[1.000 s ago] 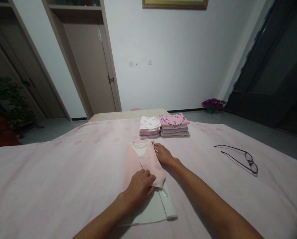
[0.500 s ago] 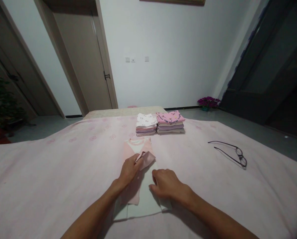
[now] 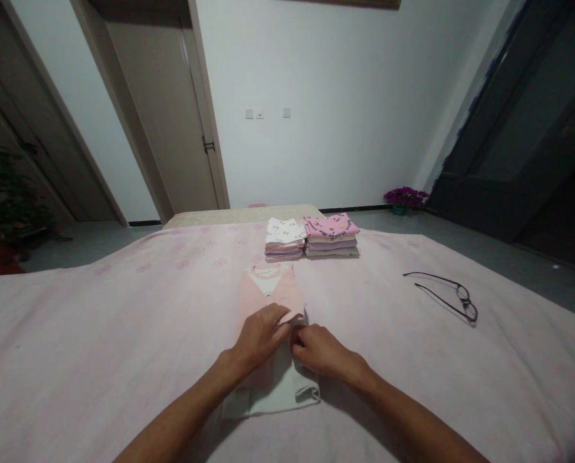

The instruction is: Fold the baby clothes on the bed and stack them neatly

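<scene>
A folded pink-and-white top lies on the pink bedsheet in front of me, its round collar at the far end. Pale greenish-white cloth shows beneath and below it; I cannot tell whether it is part of the same garment. My left hand is closed on the pink right-hand edge of the top, holding it slightly raised. Close beside it, my right hand pinches the right side of the pale cloth, whose near right corner curls up in a fold. Both sets of fingertips are partly hidden.
Beyond the top stand two stacks of folded clothes, one with a white patterned piece uppermost, the other with a pink printed one. Black-framed glasses rest on the bedsheet to the right. Purple flowers stand on the floor.
My left hand has moved right and laid the pink flap flatter. My right hand has closed on the pale cloth and its right side has been drawn inward.
</scene>
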`<state>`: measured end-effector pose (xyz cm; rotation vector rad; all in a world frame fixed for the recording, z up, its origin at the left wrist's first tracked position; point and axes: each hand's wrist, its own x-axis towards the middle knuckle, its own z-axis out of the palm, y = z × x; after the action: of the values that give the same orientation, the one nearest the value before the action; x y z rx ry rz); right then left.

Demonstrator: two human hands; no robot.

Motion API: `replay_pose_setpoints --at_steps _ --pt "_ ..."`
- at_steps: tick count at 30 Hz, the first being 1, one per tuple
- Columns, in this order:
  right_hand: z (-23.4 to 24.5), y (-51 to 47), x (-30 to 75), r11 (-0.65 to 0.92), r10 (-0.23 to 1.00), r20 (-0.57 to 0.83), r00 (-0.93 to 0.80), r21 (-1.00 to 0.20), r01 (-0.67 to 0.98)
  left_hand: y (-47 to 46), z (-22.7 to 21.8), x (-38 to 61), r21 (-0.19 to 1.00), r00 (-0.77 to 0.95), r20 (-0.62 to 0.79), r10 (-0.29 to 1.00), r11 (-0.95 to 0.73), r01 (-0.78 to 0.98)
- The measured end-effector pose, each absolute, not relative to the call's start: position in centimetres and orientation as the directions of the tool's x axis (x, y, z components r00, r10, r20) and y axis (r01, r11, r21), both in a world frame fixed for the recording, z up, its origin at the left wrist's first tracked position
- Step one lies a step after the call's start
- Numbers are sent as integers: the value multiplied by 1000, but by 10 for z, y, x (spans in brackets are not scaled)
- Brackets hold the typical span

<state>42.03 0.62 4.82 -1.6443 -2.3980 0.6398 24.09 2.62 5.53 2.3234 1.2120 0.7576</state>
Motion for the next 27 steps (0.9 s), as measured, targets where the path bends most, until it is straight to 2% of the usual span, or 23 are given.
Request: replay_pose_setpoints --at_steps 2,4,6,8,11,14,17,19,23,27 --pt "50 2 428 353 868 -116 -482 -539 765 20 49 242 479 570 235 787 -604 637" --pt "54 1 443 318 801 -180 -571 -681 660 13 40 243 377 649 175 740 -660 650" --pt "59 5 462 166 731 -293 -617 -800 577 8 32 242 300 687 135 714 -690 658" --pt "59 15 480 13 740 -356 -571 -842 540 6 26 240 268 693 131 709 -698 664" --pt "49 38 496 -53 894 -264 -363 -866 497 4 24 236 270 673 154 724 -686 676" --pt "34 64 496 75 966 -49 -254 -887 455 3 30 235 267 656 184 732 -680 683" --pt "23 90 487 277 954 165 -251 -806 523 0 35 236 232 669 187 719 -694 681" --pt "17 106 479 359 932 236 -273 -700 618 -1 35 236 217 666 171 726 -687 693" --pt "7 136 465 453 890 193 -412 -451 769 -3 33 233 246 632 154 760 -648 720" --pt "-1 157 453 495 865 100 -492 -331 803 -3 33 227 265 604 184 775 -631 729"
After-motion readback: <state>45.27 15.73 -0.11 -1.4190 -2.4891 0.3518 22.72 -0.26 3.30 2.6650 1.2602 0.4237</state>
